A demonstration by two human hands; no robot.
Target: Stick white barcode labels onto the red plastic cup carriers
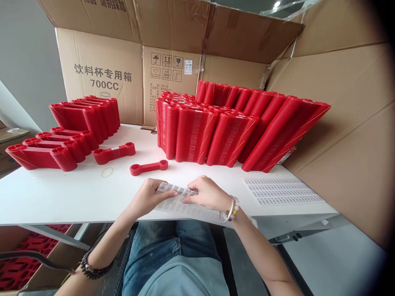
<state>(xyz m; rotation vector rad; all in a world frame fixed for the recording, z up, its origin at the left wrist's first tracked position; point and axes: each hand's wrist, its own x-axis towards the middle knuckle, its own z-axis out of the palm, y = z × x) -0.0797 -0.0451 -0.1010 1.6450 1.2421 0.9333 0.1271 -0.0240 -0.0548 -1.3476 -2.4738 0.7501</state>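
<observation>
Nearest: person's lap in jeans, both forearms reaching fwd over table edge. Beaded bracelet on left wrist, bangle w/ beads on right wrist.

Left hand and right hand both on a sticker sheet lying at near edge of the white table, sheet partly overhanging the edge. Left hand: fingers curled, gripping sheet's left end, thumb on top. Right hand: fingers bent down, tips pressed tog. on the top row of labels, looks like pinching at one label; can't tell if a label is actually lifted.

Right of hands, apart: second label sheet flat on table.

Just beyond hands: single red plastic holder lying flat. Left of it, a short stack of holders, label on top. Rubber band near that stack, on table.

Far left: banded red stacks lying in rows, more behind. Centre/right: big block of red stacks, leaning right, touching each other.

Back: open cardboard box printed 700CC, flaps up; more cardboard along right side. Under table left: box w/ red parts.
</observation>
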